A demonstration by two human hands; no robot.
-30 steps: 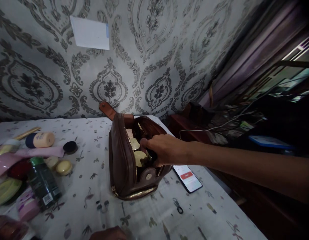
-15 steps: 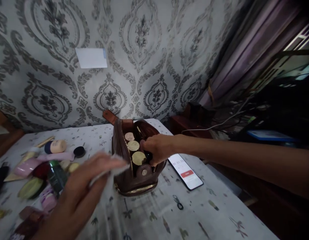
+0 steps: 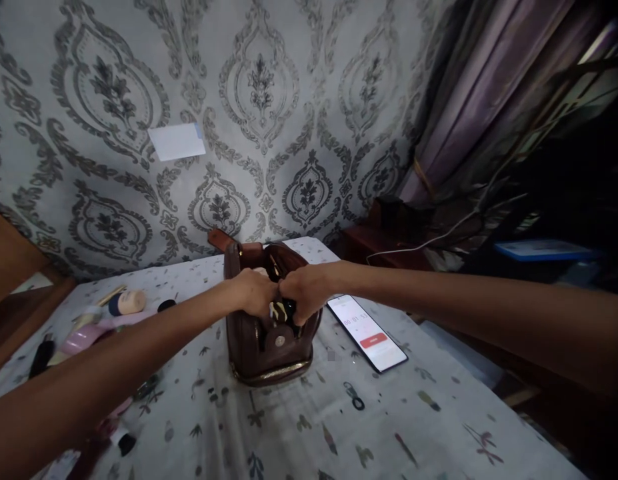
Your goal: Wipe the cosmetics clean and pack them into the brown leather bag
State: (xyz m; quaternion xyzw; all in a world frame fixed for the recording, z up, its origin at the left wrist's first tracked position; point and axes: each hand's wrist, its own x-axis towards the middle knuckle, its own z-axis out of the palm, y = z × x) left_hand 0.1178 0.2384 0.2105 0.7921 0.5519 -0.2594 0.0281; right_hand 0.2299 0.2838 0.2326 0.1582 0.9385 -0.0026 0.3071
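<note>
Watching remotely, I see left hand (image 3: 255, 293) and right hand (image 3: 309, 291) reaching into brown bag (image 3: 245, 348); can't tell finger grip (phone (image 3: 361, 325) digits: "00 01", rest blurry).

The fingers of the left hand (image 3: 253, 292) and right hand (image 3: 309, 288) are resting side by side inside the bag (image 3: 273, 363), which is standing around them on the cloth (image 3: 389, 417). Right of the fingers, a phone (image 3: 369, 333) is lying beside the bag. Left of them, containers (image 3: 129, 303) are lying past the left forearm (image 3: 153, 341). Behind the fingers, paper (image 3: 177, 141) is hanging upper left on the wall (image 3: 189, 87).
</note>
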